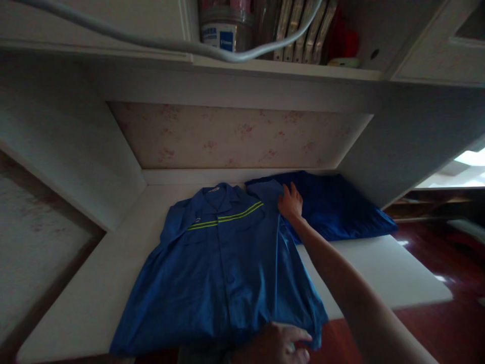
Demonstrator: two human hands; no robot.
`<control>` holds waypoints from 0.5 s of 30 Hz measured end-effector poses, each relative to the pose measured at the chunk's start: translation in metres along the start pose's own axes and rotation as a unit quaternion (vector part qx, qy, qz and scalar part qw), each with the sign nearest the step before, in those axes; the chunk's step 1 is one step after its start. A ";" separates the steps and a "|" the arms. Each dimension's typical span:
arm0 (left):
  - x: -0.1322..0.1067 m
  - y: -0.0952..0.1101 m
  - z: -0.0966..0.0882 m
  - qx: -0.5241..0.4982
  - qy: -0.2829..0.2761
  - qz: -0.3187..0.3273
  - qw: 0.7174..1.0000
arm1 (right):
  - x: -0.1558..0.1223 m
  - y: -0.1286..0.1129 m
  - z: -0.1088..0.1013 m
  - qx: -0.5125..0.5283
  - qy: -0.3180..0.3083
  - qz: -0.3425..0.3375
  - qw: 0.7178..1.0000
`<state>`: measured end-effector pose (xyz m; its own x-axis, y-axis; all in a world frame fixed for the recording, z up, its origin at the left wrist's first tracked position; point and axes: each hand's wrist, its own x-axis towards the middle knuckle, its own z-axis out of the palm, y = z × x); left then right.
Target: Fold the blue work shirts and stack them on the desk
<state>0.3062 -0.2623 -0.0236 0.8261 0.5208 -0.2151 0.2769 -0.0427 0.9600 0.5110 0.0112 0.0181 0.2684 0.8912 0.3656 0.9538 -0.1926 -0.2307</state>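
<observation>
A blue short-sleeved work shirt [242, 253] with yellow-green chest stripes lies front up, its collar toward the wall. My right hand [291, 201] reaches across and rests on the sleeve at the right, fingers spread and pointing away from me. At the bottom of the view, my left hand [278, 344] is over the shirt's lower right hem. Its index finger and thumb stand apart, the other fingers are partly hidden, and nothing shows between them. A darker blue folded cloth [337, 210] lies right of the shirt, under the sleeve's edge.
The white desktop [382, 273] sits in a niche between side panels, with a floral back wall [235, 134]. Overhead, a shelf [288, 68] holds a clear jar [227, 33] and several upright cases [303, 30]. A pale cable [189, 48] hangs across the top.
</observation>
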 end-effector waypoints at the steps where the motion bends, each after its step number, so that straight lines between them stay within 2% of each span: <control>1: -0.003 0.001 -0.020 0.029 0.053 0.005 0.998 | -0.003 -0.006 0.002 0.004 -0.006 -0.054 0.999; 2: -0.007 0.002 -0.045 0.078 0.122 0.012 0.989 | -0.004 -0.011 0.006 0.008 -0.021 -0.108 0.994; 3: -0.012 0.001 -0.074 0.130 0.211 0.011 0.969 | -0.005 -0.017 0.011 0.011 -0.043 -0.151 0.988; 4: -0.017 -0.003 -0.106 0.197 0.296 0.009 0.935 | -0.005 -0.021 0.018 0.012 -0.071 -0.178 0.981; 6: -0.032 -0.018 -0.172 0.359 0.428 -0.023 0.829 | -0.006 -0.026 0.033 0.007 -0.143 -0.188 0.972; 8: -0.053 -0.039 -0.229 0.404 0.471 -0.068 0.781 | -0.008 -0.027 0.049 -0.007 -0.203 -0.163 0.966; 9: -0.066 -0.050 -0.251 0.445 0.477 -0.109 0.750 | -0.009 -0.026 0.056 -0.016 -0.218 -0.151 0.964; 10: -0.078 -0.060 -0.269 0.463 0.473 -0.144 0.735 | -0.010 -0.025 0.062 -0.025 -0.222 -0.144 0.964; 13: -0.117 -0.083 -0.302 0.478 0.469 -0.224 0.709 | -0.014 -0.022 0.071 -0.040 -0.202 -0.143 0.968; 15: -0.142 -0.091 -0.315 0.458 0.500 -0.262 0.687 | -0.015 -0.021 0.072 -0.038 -0.197 -0.144 0.969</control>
<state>0.0091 -0.0639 -0.0238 -0.1273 0.9750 0.1822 0.9787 0.0936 0.1828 0.4771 0.0311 -0.0477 -0.0689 0.9972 0.0291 0.9927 0.0714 -0.0972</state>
